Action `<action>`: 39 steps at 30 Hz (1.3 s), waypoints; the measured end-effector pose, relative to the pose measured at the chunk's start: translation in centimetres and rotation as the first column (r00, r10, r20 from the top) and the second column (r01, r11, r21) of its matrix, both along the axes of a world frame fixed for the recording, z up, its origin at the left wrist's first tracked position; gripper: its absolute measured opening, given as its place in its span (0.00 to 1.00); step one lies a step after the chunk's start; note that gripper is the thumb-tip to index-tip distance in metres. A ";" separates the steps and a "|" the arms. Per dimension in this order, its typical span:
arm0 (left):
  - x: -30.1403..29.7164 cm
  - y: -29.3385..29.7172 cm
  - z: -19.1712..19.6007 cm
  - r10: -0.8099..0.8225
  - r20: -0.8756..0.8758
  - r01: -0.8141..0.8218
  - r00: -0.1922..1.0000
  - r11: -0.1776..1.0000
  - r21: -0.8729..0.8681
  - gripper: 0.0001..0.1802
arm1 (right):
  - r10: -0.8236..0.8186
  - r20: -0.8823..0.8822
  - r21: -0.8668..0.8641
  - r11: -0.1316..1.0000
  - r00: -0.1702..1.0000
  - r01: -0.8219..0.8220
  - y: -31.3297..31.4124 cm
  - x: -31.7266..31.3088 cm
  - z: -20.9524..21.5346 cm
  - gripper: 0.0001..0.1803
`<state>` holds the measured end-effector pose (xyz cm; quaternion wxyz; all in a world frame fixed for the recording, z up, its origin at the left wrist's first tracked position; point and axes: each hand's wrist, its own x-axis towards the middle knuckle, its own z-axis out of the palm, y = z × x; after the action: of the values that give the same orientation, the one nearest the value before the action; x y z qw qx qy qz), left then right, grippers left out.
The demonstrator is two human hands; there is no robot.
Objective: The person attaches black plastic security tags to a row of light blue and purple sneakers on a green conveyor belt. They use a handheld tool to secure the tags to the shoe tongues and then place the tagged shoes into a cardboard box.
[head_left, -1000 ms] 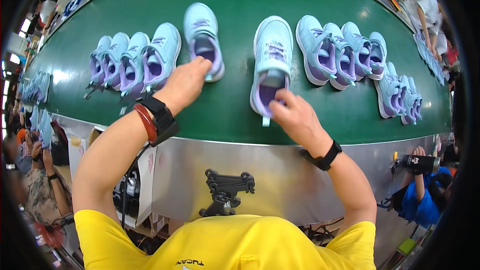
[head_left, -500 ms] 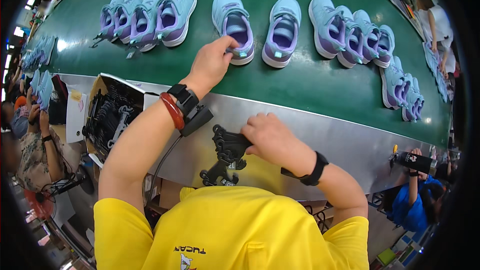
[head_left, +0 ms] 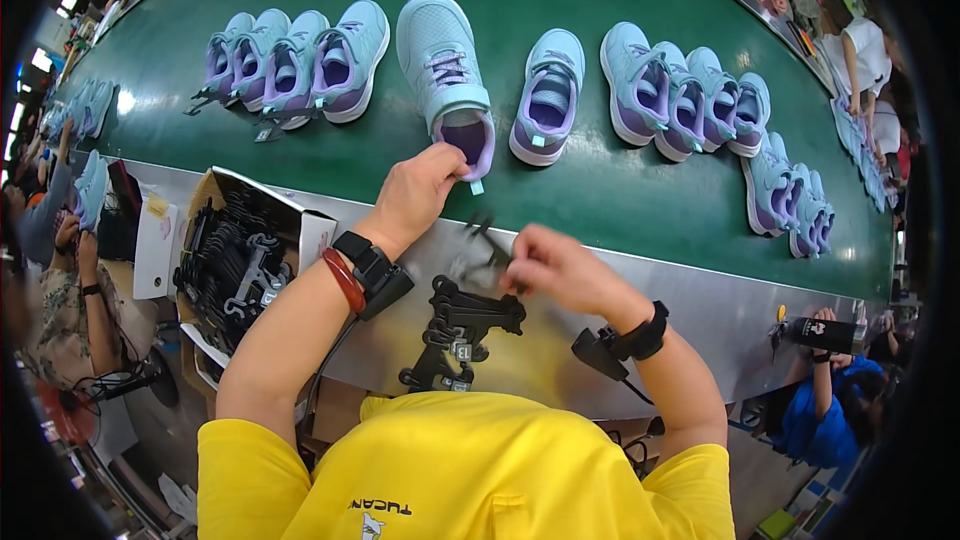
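Note:
My left hand (head_left: 416, 196) pinches the heel collar of a light blue and purple sneaker (head_left: 438, 55), which is raised at the heel with its toe pointing away from me. In my right hand (head_left: 556, 266) is a black plastic shoe hanger (head_left: 488, 240), smeared by motion, held between the sneaker's heel and the pile. Below that hand, a loose pile of black shoe hangers (head_left: 470, 314) lies on the metal ledge. A matching sneaker (head_left: 548, 98) stands on the green table, just right of the held one.
Rows of similar sneakers stand on the green table (head_left: 330, 165), left (head_left: 352, 50) and right (head_left: 632, 80). An open carton (head_left: 305, 230) full of black hangers sits left of my left forearm. A black bottle (head_left: 825, 334) lies at the right. Other people work on both sides.
My left hand has pulled the sneaker toward me and lifted its heel. My right hand has come up off the pile with a hanger. The view has shifted slightly.

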<state>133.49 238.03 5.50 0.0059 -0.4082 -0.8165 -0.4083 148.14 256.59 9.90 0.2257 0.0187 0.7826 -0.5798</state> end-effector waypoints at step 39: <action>-2.0 2.0 4.7 -0.057 -0.130 -0.022 0.990 0.843 -0.538 0.21 | 0.278 -0.609 0.587 0.788 0.743 0.186 8.3 -9.0 -2.2 0.15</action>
<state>131.46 240.01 10.21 -0.0550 -0.4288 -0.8918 -0.1331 139.17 264.86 7.66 -0.0731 -0.1383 0.9543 -0.2545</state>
